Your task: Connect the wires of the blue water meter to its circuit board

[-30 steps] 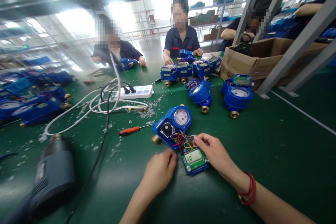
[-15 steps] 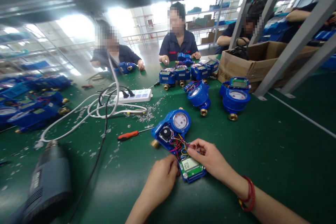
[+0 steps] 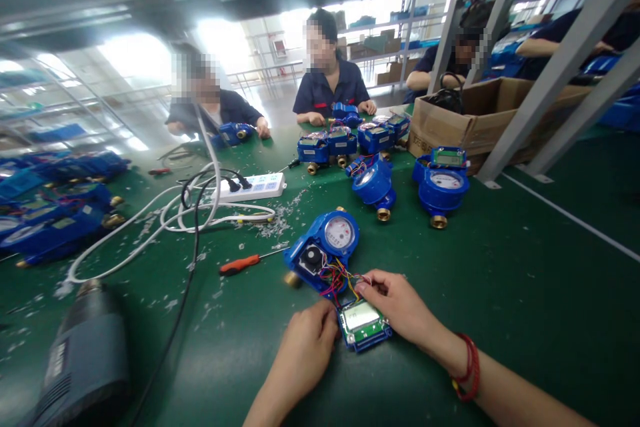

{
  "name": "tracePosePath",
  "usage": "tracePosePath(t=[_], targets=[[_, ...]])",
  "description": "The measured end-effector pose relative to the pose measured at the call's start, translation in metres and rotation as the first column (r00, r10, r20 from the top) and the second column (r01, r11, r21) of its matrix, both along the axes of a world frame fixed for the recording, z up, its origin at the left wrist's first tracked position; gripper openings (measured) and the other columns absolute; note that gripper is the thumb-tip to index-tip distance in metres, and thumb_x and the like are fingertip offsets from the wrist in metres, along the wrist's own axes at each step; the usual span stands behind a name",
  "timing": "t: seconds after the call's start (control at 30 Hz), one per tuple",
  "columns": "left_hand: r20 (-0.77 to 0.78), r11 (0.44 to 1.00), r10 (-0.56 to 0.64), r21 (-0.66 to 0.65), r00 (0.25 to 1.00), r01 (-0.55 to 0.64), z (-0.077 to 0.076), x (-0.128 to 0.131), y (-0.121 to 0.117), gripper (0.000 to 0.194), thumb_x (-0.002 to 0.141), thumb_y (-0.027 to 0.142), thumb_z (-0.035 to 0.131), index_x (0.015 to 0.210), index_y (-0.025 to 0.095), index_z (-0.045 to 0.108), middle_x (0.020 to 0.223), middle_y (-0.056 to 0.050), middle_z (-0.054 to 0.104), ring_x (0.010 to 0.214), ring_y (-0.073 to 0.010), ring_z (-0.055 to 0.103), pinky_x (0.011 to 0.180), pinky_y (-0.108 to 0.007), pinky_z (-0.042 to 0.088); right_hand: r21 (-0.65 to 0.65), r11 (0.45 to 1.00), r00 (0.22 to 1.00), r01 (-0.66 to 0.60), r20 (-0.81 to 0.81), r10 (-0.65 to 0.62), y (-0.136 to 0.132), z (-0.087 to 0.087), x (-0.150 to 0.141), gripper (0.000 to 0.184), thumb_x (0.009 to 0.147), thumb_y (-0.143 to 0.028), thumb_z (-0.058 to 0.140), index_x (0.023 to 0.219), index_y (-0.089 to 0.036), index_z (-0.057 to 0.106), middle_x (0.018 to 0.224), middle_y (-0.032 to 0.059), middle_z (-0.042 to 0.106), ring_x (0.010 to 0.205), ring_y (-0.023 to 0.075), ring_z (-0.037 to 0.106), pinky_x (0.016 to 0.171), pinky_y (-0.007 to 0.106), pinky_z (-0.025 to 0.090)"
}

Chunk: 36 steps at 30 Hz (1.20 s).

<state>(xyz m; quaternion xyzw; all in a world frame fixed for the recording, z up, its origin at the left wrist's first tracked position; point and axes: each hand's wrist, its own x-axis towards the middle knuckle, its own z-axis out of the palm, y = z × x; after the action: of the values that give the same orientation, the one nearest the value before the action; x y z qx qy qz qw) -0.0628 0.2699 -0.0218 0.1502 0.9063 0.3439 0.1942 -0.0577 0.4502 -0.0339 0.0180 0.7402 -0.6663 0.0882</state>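
Hands [image 3: 350,330] flank blue meter [image 3: 325,250], wires exposed, display blank.

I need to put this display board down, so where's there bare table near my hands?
Bare green mat lies right of the right hand, below the closed meters. Another patch sits between the left hand and the heat gun. Crowded: cables, screwdriver, open meter.

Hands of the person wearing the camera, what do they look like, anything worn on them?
Both forearms are bare, no sleeves or gloves showing. The left hand wears nothing. The right hand has red cord bracelets looped around the wrist, with a small yellowish bit on them.
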Motion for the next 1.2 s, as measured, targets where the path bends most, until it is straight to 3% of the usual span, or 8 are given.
tracePosePath(t=[0.17,0.5,1.2], targets=[[-0.018,1.000,0.002,-0.024,1.000,-0.003,-0.001,-0.001,0.001,0.026,0.088,0.028,0.032,0.072,0.020,0.052,0.066,0.000,0.060,0.058,-0.0123,0.051,0.052,-0.021,0.027,-0.053,0.998,0.998,-0.044,0.031,0.046,-0.001,0.001,0.000,0.024,0.078,-0.035,0.059,0.085,-0.013,0.063,0.076,0.0030,0.059,0.067,0.0135,0.052,0.057,0.024,0.039],[-0.015,1.000,0.008,-0.026,1.000,-0.009,0.003,0.002,0.000,0.026,0.088,0.028,0.032,0.074,0.021,0.052,0.067,0.000,0.060,0.058,-0.0124,0.052,0.053,-0.021,0.028,-0.334,0.936,0.980,0.113,0.193,-0.050,-0.005,0.006,0.001,0.026,0.067,-0.031,0.069,0.081,-0.010,0.063,0.073,0.0026,0.063,0.060,0.0102,0.053,0.056,0.022,0.038],[-0.007,1.000,0.008,-0.010,1.000,-0.008,0.002,0.000,0.000,0.025,0.088,0.029,0.032,0.078,0.021,0.053,0.068,0.000,0.061,0.059,-0.0127,0.052,0.053,-0.021,0.029,-0.379,0.923,0.974,0.066,0.227,0.023,-0.001,0.008,0.002,0.030,0.064,-0.023,0.071,0.090,-0.011,0.064,0.083,0.0056,0.068,0.067,0.0134,0.059,0.062,0.025,0.043]])
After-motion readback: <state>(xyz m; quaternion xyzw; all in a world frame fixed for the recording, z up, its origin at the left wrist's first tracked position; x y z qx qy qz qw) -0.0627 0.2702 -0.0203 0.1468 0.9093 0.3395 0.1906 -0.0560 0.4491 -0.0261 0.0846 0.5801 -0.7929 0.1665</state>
